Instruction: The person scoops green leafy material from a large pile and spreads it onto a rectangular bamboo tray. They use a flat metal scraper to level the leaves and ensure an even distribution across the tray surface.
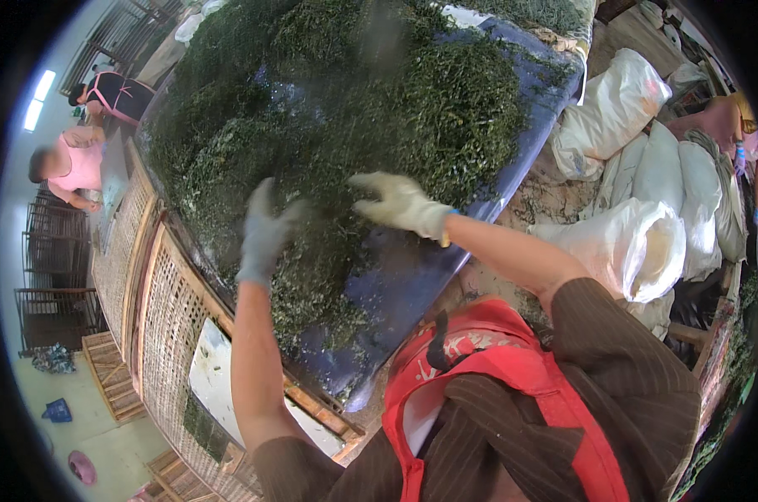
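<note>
A large heap of dark green, stringy plant material, perhaps seaweed (328, 119), lies spread over a table covered with blue plastic sheeting (397, 276). My left hand (262, 235), in a pale grey glove, is over the near left part of the heap, fingers apart and blurred. My right hand (394, 201), in a whitish glove, is level with it to the right, with thumb and fingers apart over the heap. Neither hand shows anything held, though whether the fingertips touch the material is unclear.
Woven bamboo trays in wooden frames (178, 320) adjoin the left side, with a white board (215, 376) on one. White sacks (617, 251) are piled at right. Two people (77, 163) stand at the far left; another person (718, 125) is at the far right.
</note>
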`<act>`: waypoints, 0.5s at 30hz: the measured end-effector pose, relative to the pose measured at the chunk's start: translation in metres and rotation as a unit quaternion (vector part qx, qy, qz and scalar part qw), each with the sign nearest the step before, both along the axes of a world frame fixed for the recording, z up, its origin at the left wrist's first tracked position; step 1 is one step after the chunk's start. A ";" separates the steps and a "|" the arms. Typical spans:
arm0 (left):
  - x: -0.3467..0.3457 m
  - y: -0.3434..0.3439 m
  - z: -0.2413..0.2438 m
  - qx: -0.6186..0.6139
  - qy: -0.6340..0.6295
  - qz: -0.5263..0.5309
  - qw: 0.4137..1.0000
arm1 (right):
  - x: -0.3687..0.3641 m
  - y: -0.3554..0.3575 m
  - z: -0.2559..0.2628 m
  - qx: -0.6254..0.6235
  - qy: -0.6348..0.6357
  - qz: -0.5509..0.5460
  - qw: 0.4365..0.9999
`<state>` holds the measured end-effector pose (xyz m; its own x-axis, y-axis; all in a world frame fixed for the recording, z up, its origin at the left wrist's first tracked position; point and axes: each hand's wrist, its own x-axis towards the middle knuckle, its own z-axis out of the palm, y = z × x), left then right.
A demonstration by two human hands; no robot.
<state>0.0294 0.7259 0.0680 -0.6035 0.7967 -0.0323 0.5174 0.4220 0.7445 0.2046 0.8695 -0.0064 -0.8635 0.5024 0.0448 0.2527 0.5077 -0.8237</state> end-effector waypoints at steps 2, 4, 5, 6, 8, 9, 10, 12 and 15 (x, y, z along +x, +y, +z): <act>-0.013 0.042 -0.046 -0.091 0.158 -0.063 0.981 | 0.039 0.029 0.008 0.022 0.050 -0.085 0.995; -0.033 0.089 -0.068 -0.154 0.145 0.025 0.977 | 0.076 0.067 0.006 0.099 0.076 -0.139 0.982; -0.050 0.107 -0.078 -0.204 0.071 0.080 0.973 | 0.094 0.085 0.002 0.165 0.067 -0.167 0.970; -0.050 0.126 -0.084 -0.207 -0.026 0.104 0.973 | 0.113 0.101 -0.004 0.192 0.048 -0.196 0.960; -0.036 0.174 -0.112 -0.223 -0.054 0.095 0.969 | 0.141 0.126 -0.023 0.213 0.032 -0.233 0.948; -0.017 0.203 -0.132 -0.242 0.016 0.061 0.968 | 0.149 0.134 -0.041 0.205 0.034 -0.244 0.947; 0.016 0.232 -0.110 -0.192 -0.064 -0.007 0.979 | 0.160 0.142 -0.058 0.225 -0.012 -0.260 0.939; 0.070 0.252 -0.088 -0.162 -0.088 -0.061 0.981 | 0.164 0.139 -0.061 0.253 -0.051 -0.250 0.933; 0.081 0.251 -0.081 -0.207 0.012 -0.043 0.977 | 0.162 0.141 -0.061 0.259 -0.076 -0.249 0.930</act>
<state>0.1108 0.9765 -0.0129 -0.5391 0.7664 -0.3494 0.5799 0.6386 0.5059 0.3665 1.0103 -0.0674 -0.5459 0.7866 0.2885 0.6568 0.6155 -0.4355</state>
